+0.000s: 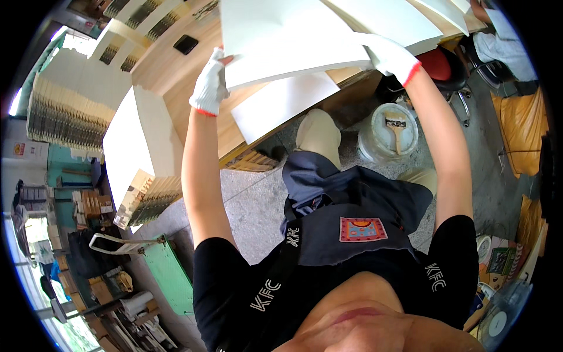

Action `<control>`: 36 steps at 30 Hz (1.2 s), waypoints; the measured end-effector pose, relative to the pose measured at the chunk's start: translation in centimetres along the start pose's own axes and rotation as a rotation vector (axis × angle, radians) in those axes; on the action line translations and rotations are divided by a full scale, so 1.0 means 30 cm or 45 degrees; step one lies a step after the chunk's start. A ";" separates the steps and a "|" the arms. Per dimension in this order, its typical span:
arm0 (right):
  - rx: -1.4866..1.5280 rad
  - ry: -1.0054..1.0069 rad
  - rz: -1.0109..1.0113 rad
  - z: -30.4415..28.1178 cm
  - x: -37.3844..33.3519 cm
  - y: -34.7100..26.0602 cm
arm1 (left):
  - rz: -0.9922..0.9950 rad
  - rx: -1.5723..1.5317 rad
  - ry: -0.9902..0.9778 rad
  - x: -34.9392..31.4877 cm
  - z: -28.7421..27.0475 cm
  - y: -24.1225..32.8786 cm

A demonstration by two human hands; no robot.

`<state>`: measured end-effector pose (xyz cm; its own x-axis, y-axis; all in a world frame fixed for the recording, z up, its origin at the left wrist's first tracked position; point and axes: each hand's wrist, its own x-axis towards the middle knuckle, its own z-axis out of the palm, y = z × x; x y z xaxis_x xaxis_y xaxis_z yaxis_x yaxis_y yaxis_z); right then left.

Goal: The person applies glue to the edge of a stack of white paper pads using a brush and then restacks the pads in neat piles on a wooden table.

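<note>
A thick stack of white paper point(287, 35) is held over the near edge of the wooden table point(170, 88). My left hand point(210, 85), in a white knit glove with a red cuff, grips its left edge, bare fingertips showing. At the near right corner my right hand point(390, 57), gloved alike, is closed on the same stack; its fingers are partly hidden. Below the stack a loose white sheet point(284, 107) lies on the tabletop, reaching its front edge.
Tall paper stacks point(73, 102) and a slanted pile point(138, 141) stand at the left. A black phone point(186, 44) lies on the table. By my knee is a bucket point(375, 141) with a brush point(396, 130) on top. A green cart point(167, 273) stands lower left; a person point(498, 50) sits far right.
</note>
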<state>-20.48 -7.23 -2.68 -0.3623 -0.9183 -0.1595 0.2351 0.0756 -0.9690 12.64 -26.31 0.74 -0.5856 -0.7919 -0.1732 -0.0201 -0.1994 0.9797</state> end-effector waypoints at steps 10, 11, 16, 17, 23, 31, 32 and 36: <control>-0.678 -0.096 0.077 0.209 0.311 0.191 | 0.041 -0.097 0.241 -0.111 -0.242 -0.305; -0.580 -0.177 0.081 0.196 0.329 0.205 | 0.057 -0.032 0.225 -0.102 -0.260 -0.322; -1.067 -0.124 -0.007 0.155 0.282 0.193 | -0.077 1.252 0.592 -0.191 -0.115 -0.206; -1.306 -0.102 -0.019 0.199 0.256 0.153 | 0.098 1.361 0.746 -0.220 -0.120 -0.246; -1.868 0.040 -0.460 0.176 0.061 0.158 | 0.613 1.607 0.800 -0.364 -0.105 -0.386; -1.746 -0.008 -0.895 0.132 0.061 0.285 | 0.617 1.655 0.688 -0.360 -0.121 -0.408; -1.721 0.003 -0.868 0.133 0.063 0.290 | 0.600 1.664 0.686 -0.356 -0.122 -0.406; -1.617 -0.040 -0.893 0.108 0.076 0.299 | 0.580 1.708 0.656 -0.357 -0.131 -0.411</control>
<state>-16.27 -9.90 -11.12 -0.0411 -0.9171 0.3965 -0.9271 -0.1129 -0.3573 22.35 -17.63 -9.89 -0.4111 -0.8058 0.4262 -0.7916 0.5475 0.2715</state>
